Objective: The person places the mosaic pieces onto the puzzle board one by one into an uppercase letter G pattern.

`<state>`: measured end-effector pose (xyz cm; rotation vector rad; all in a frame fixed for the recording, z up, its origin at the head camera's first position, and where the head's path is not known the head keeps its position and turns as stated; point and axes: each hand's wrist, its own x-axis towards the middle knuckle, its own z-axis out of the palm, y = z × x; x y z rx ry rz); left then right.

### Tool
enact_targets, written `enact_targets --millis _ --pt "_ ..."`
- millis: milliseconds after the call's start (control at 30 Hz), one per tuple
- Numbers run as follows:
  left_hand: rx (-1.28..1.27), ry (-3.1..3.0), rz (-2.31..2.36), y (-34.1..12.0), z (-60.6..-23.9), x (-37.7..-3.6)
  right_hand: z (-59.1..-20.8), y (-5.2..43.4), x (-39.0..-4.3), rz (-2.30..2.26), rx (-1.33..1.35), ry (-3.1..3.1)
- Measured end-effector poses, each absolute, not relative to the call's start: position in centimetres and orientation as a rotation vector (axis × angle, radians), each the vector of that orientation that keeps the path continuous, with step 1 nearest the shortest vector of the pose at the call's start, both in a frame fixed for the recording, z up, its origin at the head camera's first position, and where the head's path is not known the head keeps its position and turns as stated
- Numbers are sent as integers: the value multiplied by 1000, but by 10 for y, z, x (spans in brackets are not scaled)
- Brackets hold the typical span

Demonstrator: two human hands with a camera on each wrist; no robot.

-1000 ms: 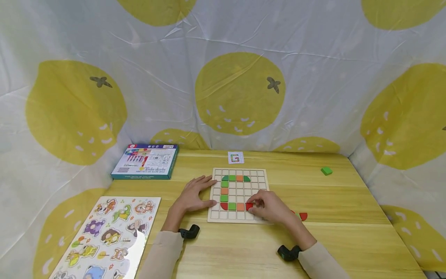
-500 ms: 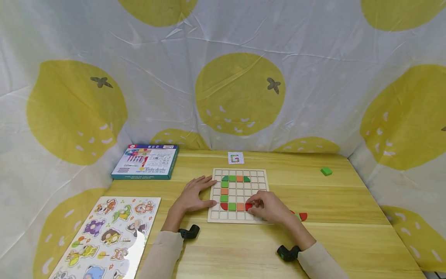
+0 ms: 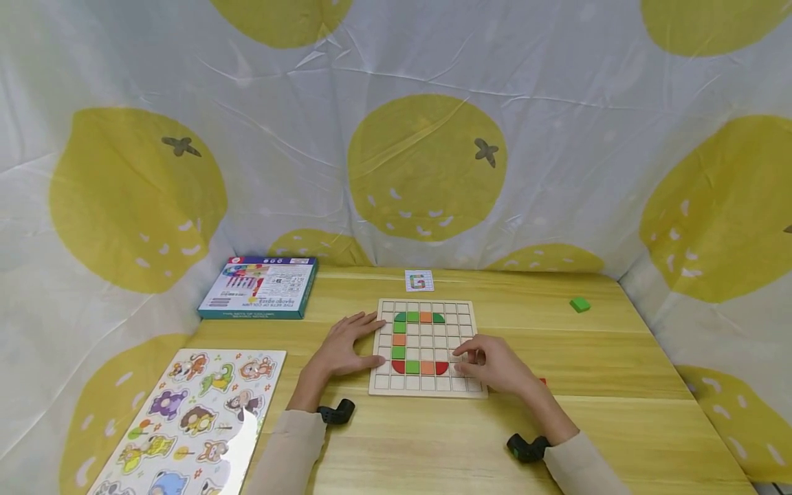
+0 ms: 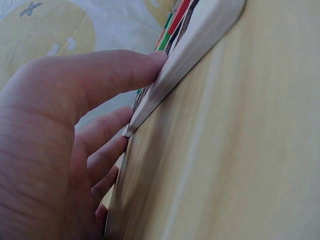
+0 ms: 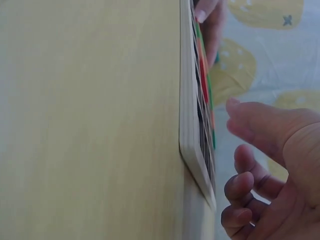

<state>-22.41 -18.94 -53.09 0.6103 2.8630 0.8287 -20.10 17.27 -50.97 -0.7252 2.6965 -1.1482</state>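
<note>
A square wooden grid board (image 3: 421,383) lies mid-table, with green, orange and red tiles set in a C-like outline. At its lower right end sits a red rounded tile (image 3: 442,368). My left hand (image 3: 342,347) rests at the board's left side, thumb and fingers spread along the rim. In the left wrist view the thumb (image 4: 145,67) touches the board's edge (image 4: 175,70). My right hand (image 3: 491,361) hovers at the board's right side, thumb and index finger apart with nothing between them. The right wrist view shows its other fingers (image 5: 240,187) loosely bent.
A small pattern card (image 3: 419,280) lies behind the board, and a green square tile (image 3: 579,304) at the far right. A boxed set (image 3: 256,289) stands back left; an animal puzzle board (image 3: 204,405) lies front left. A red piece (image 3: 542,381) peeks past the right wrist.
My right hand has let go of the red rounded tile, which now lies flat in its cell, and has moved a little right. My left hand has stayed put.
</note>
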Motion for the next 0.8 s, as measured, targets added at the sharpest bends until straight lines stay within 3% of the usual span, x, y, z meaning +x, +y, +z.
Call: enact_targets --millis 800 --pt "616 2874 822 -189 -531 -225 -506 273 -181 -1127 -548 2819"
